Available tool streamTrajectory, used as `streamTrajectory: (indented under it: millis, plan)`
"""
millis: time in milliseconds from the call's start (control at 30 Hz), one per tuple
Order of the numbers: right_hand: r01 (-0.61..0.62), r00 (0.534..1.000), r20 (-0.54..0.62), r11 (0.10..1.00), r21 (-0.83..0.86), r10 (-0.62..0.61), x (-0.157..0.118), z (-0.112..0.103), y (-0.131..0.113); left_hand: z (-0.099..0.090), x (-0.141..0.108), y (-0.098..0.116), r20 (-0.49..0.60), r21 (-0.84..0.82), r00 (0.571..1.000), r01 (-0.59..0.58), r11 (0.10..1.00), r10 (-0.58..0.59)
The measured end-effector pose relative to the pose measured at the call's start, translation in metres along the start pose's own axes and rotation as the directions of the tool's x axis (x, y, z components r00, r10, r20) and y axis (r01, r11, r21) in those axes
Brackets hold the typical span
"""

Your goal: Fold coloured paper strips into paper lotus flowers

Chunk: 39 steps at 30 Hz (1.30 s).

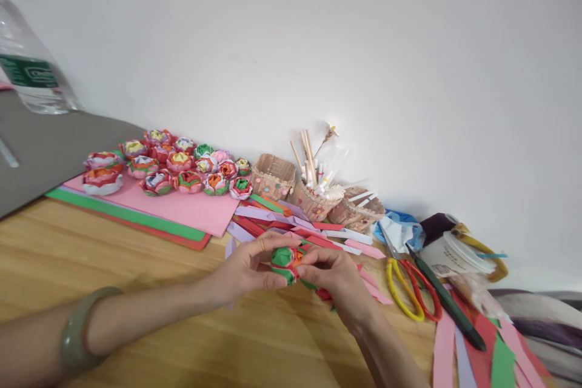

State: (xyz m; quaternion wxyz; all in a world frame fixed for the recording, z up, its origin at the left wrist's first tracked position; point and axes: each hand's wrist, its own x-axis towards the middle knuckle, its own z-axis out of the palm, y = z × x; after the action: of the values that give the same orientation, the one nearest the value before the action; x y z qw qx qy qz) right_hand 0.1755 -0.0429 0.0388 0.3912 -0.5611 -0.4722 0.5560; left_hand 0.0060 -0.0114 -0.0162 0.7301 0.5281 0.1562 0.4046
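Note:
A small folded paper flower [282,257] in green, orange and red is held between both hands above the wooden table. My left hand [252,267], with a ring on one finger, pinches its left side between thumb and fingers. On the other side, the fingertips of my right hand [334,273] grip the orange and red part. Just behind the hands lie folded paper strips [291,218] in purple, red, white and pink. Part of the flower is hidden by my fingers.
Finished paper flowers [180,160] stand in rows on pink paper [200,212] at the left. Small baskets [273,176] line the wall. Scissors [409,291], a dark green pen-like tool [448,300] and a white lidded cup [454,254] lie right. A clear bottle [34,66] stands far left.

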Motion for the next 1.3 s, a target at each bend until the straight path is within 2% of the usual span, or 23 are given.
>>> streamTrajectory:
  millis: [167,333,400,467,567,667,733,867,900,933,967,1000,1100,1167,1233,1300]
  plan:
    - [0.051,0.999,0.005,0.999,0.003,-0.051,0.001,0.000,0.004,0.001,0.000,0.001,0.001,0.022,1.000,0.005,1.000,-0.005]
    - [0.113,0.993,-0.020,0.989,-0.091,-0.115,0.000,0.001,0.003,0.004,0.000,0.004,-0.022,-0.072,0.989,0.143,0.987,-0.145]
    - [0.185,0.980,-0.042,0.966,-0.179,-0.195,-0.001,0.003,0.002,0.005,0.001,0.005,-0.037,-0.101,0.985,0.162,0.982,-0.167]
    - [0.284,0.947,-0.055,0.905,-0.318,-0.317,-0.002,0.005,0.002,0.005,0.002,0.006,-0.077,-0.109,0.981,0.167,0.980,-0.176]
    - [0.433,0.848,-0.046,0.740,-0.515,-0.528,-0.005,0.006,0.003,0.006,0.003,0.009,-0.156,-0.130,0.965,0.191,0.973,-0.211]
    - [0.541,0.687,-0.025,0.535,-0.649,-0.726,-0.008,0.005,0.006,0.006,0.003,0.012,-0.200,-0.165,0.955,0.189,0.968,-0.220]
    - [0.574,0.578,0.050,0.362,-0.734,-0.815,-0.009,0.004,0.010,0.007,0.002,0.012,-0.193,-0.190,0.957,0.179,0.965,-0.215]
    - [0.611,0.418,0.357,-0.032,-0.791,-0.835,-0.011,0.004,0.016,0.007,0.002,0.012,-0.191,-0.210,0.957,0.175,0.962,-0.216]
    - [0.621,0.392,0.400,-0.084,-0.780,-0.828,-0.012,0.004,0.017,0.007,0.003,0.013,-0.201,-0.208,0.956,0.173,0.963,-0.215]
    - [0.629,0.378,0.405,-0.090,-0.772,-0.832,-0.012,0.005,0.017,0.008,0.003,0.013,-0.205,-0.204,0.956,0.170,0.964,-0.212]
    - [0.637,0.382,0.373,-0.051,-0.769,-0.845,-0.012,0.005,0.016,0.008,0.003,0.014,-0.203,-0.201,0.956,0.170,0.965,-0.211]
    - [0.642,0.406,0.313,0.024,-0.767,-0.858,-0.013,0.006,0.015,0.008,0.003,0.014,-0.199,-0.199,0.957,0.174,0.964,-0.213]
    - [0.632,0.535,0.137,0.287,-0.720,-0.834,-0.012,0.008,0.010,0.008,0.002,0.015,-0.186,-0.195,0.957,0.186,0.963,-0.223]
    - [0.612,0.621,0.108,0.394,-0.686,-0.777,-0.010,0.010,0.008,0.008,0.003,0.014,-0.180,-0.174,0.958,0.190,0.966,-0.221]
    - [0.600,0.657,0.121,0.419,-0.681,-0.744,-0.009,0.011,0.008,0.008,0.003,0.014,-0.157,-0.144,0.965,0.189,0.971,-0.211]
    - [0.613,0.626,0.149,0.364,-0.702,-0.766,-0.009,0.011,0.009,0.008,0.003,0.013,-0.125,-0.134,0.970,0.191,0.972,-0.208]
